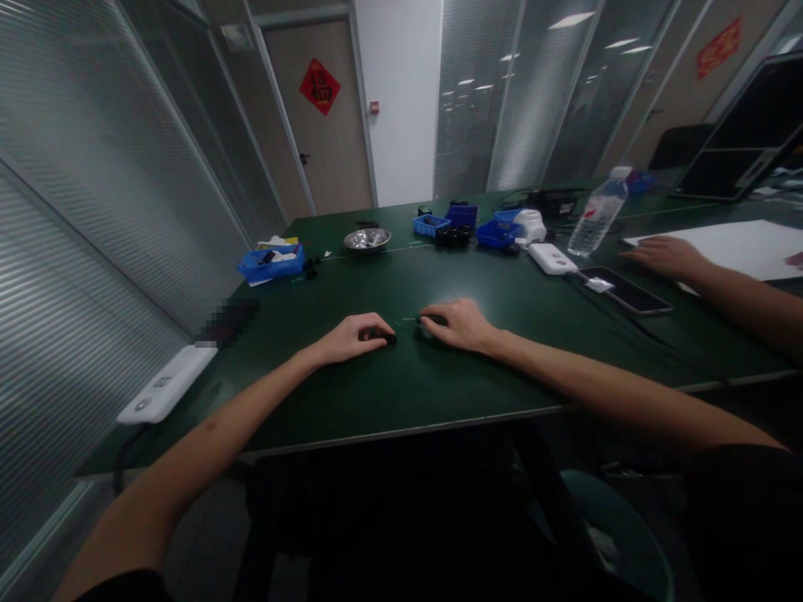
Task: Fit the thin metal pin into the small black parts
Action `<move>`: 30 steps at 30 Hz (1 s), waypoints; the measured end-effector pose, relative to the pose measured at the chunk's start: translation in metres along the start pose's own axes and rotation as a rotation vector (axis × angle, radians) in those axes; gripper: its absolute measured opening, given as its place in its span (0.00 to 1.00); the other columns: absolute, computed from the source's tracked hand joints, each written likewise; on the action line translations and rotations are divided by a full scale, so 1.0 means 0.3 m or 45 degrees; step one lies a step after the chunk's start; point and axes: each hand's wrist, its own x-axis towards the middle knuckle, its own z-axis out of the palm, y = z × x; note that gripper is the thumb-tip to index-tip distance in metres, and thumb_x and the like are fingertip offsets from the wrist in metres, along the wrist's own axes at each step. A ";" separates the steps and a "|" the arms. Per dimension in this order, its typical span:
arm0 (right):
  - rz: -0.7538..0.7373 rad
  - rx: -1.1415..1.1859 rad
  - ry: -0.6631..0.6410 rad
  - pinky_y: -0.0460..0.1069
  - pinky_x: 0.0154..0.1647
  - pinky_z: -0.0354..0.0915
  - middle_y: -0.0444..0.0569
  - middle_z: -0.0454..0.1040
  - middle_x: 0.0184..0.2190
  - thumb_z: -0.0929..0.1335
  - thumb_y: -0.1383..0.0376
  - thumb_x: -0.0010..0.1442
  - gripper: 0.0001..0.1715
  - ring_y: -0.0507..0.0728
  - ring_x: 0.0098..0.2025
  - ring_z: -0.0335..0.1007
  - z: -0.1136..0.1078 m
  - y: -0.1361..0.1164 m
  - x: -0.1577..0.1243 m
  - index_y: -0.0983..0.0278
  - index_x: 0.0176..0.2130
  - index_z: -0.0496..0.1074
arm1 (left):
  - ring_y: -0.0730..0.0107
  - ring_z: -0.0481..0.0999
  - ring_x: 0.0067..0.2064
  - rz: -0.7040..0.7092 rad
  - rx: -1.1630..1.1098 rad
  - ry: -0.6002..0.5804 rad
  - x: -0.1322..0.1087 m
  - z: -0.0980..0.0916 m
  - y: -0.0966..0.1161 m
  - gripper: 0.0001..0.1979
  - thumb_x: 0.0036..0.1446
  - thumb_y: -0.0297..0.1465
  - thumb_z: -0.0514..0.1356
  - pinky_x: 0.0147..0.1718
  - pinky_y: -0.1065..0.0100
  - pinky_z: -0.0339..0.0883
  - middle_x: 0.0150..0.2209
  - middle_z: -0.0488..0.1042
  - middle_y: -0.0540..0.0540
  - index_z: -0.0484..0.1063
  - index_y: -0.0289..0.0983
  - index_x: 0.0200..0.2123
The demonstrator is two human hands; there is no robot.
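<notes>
works at a green table (376,401) with both bare hands near the centre of the frame. pinches a black part (390,339) between thumb and fingers of the left hand (349,338), just left of centre, and closes the right hand (464,324) around a tool (437,318), apparently a screwdriver, just right of centre. lays the tool's long axis almost level across the frame, dark handle inside the right hand's grip, thin shaft pointing left toward the part. leaves a small gap between tip and part, with a tiny green bit (398,323) beside the tip. cannot tell the part's long axis, much of it being hidden by the left fingers. puts the left hand nearest the part, the right nearest the tool.

reads "福" on a red diamond (319,86) fixed to the door (342,159), upper left of the frame. carries writing on a red banner (718,50) too, upper right, but too blurred to make out. shows small printed labels on a white strip (164,386) at lower left, none legible, and a red mark on a bottle (599,213) at upper right, without a readable brand. includes a co-worker's hand (671,255) by a white sheet (753,238), right of frame.
</notes>
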 end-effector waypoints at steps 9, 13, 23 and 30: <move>0.084 -0.071 -0.034 0.51 0.37 0.65 0.51 0.85 0.41 0.62 0.51 0.74 0.25 0.60 0.37 0.80 0.004 -0.002 0.006 0.59 0.56 0.82 | 0.55 0.69 0.68 0.101 0.235 0.037 0.025 0.027 -0.005 0.14 0.74 0.32 0.56 0.67 0.48 0.60 0.63 0.75 0.41 0.74 0.43 0.58; 0.077 -0.060 -0.047 0.51 0.37 0.64 0.51 0.85 0.40 0.63 0.51 0.74 0.25 0.60 0.37 0.80 0.002 0.001 0.007 0.59 0.55 0.82 | 0.55 0.74 0.62 0.094 0.335 0.022 0.023 0.003 -0.013 0.14 0.74 0.34 0.55 0.64 0.50 0.63 0.58 0.78 0.42 0.75 0.43 0.58; 0.062 -0.031 -0.075 0.51 0.36 0.64 0.51 0.85 0.40 0.62 0.51 0.74 0.26 0.59 0.36 0.78 -0.002 0.006 0.007 0.60 0.56 0.81 | 0.55 0.78 0.56 -0.484 0.501 0.233 -0.087 -0.225 -0.232 0.16 0.68 0.36 0.60 0.58 0.56 0.71 0.56 0.78 0.40 0.78 0.40 0.56; 0.058 -0.017 -0.102 0.51 0.37 0.64 0.51 0.85 0.40 0.62 0.51 0.74 0.26 0.58 0.35 0.78 -0.004 0.002 0.008 0.60 0.56 0.81 | 0.54 0.83 0.51 -0.977 0.641 0.273 -0.189 -0.408 -0.350 0.16 0.59 0.31 0.65 0.53 0.62 0.75 0.50 0.84 0.41 0.84 0.39 0.50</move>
